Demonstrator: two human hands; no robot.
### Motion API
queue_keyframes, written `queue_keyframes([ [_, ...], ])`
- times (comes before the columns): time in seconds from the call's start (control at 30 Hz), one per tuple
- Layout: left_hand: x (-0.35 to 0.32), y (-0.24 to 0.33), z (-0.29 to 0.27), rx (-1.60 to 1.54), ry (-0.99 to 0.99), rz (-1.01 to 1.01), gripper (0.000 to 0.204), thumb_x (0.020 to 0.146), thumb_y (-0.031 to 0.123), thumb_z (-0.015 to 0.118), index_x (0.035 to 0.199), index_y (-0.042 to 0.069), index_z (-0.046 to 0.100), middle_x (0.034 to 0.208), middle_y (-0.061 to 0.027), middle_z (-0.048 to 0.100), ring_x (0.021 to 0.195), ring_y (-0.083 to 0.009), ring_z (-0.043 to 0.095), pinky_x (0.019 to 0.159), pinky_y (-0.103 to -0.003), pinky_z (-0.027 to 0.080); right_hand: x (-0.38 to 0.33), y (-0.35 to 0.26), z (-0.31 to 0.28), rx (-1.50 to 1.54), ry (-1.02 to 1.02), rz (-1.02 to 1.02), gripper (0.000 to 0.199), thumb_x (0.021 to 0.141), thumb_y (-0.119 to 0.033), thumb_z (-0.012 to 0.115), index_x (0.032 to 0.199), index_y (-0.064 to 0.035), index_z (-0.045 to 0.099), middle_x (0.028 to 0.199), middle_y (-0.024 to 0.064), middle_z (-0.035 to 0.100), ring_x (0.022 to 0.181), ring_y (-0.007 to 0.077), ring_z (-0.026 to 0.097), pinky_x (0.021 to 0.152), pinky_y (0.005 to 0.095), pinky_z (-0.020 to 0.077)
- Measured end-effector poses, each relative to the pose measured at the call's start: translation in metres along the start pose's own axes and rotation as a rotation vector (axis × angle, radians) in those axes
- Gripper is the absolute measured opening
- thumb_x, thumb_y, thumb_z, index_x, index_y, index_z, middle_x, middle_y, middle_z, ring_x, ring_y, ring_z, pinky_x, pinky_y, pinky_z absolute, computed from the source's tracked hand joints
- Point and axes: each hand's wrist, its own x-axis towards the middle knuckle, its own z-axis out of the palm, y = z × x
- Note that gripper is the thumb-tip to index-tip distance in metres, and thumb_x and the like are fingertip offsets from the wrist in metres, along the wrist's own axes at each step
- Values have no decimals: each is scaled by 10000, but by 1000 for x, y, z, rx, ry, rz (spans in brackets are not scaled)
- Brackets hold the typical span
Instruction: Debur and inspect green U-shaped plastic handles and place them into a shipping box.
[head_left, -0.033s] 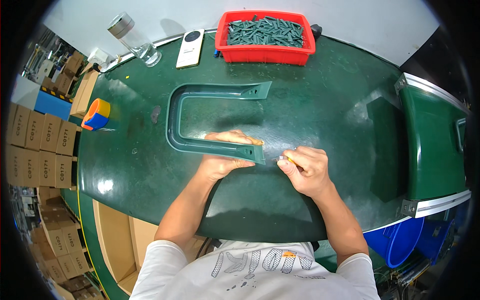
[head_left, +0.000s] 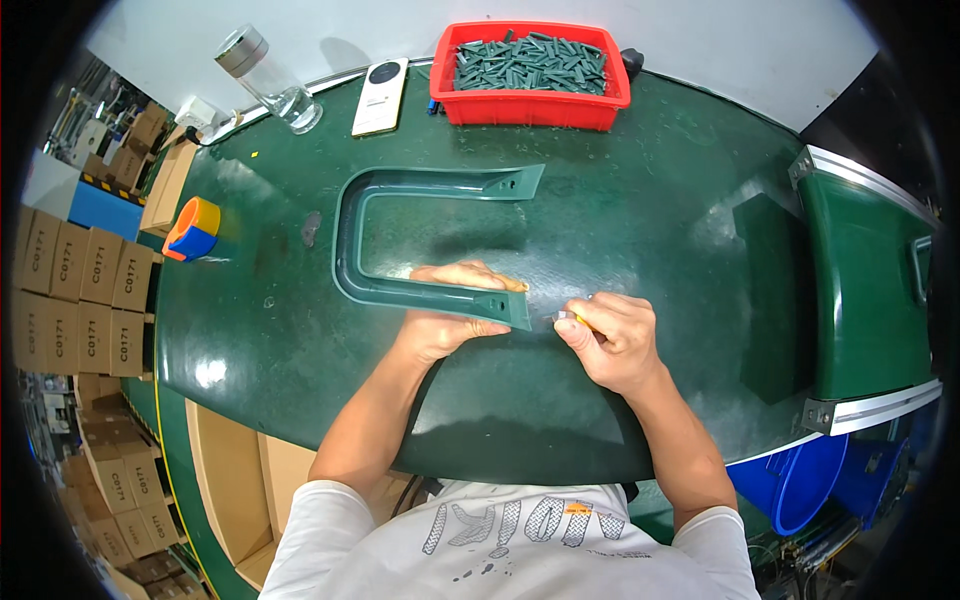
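My left hand point(head_left: 445, 325) is closed around the lower arm of a U-shaped green plastic part point(head_left: 347, 240), which has a channel along its length and small holes near both slanted ends. The part's bend lies to the left and its ends point right. Something yellowish covers a fingertip of this hand. Just right of the lower end, my right hand point(head_left: 618, 342) pinches a small knife point(head_left: 563, 316) with a short metal blade and a bit of yellow handle showing. A narrow gap separates the blade from the part. Most of the handle is hidden in my fingers.
On the green table point(head_left: 650, 200), a red bin point(head_left: 535, 110) of small green pieces stands at the back. Left of it are a phone point(head_left: 380, 98) and a glass bottle point(head_left: 282, 95). Tape rolls point(head_left: 193, 230) sit at the left edge. A green metal-edged panel point(head_left: 870, 290) stands right.
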Motion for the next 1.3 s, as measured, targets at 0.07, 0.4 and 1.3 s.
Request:
queue_keyframes([
  [0.07,-1,0,-1,41,-29,5,393,592,28,832,946,42,662,907,-171,688,855,-258,667,665,-346,533,0,0,0,-9,6,-7,208,773,-204,716,705,-28,629,502,53,464,411,189,444,397,303,341],
  [0.4,-2,4,10,-33,41,-41,437,550,101,873,920,23,655,810,-147,680,776,-240,641,668,-363,528,1,-5,1,-55,42,27,195,778,-186,708,714,-21,624,498,56,453,401,192,433,394,308,341],
  [1.3,-2,7,15,-169,-105,-130,389,658,147,823,968,0,638,894,-194,671,878,-309,660,755,-401,537,7,-15,-21,657,-409,622,406,932,-323,547,674,-13,600,507,19,543,440,73,514,418,225,392],
])
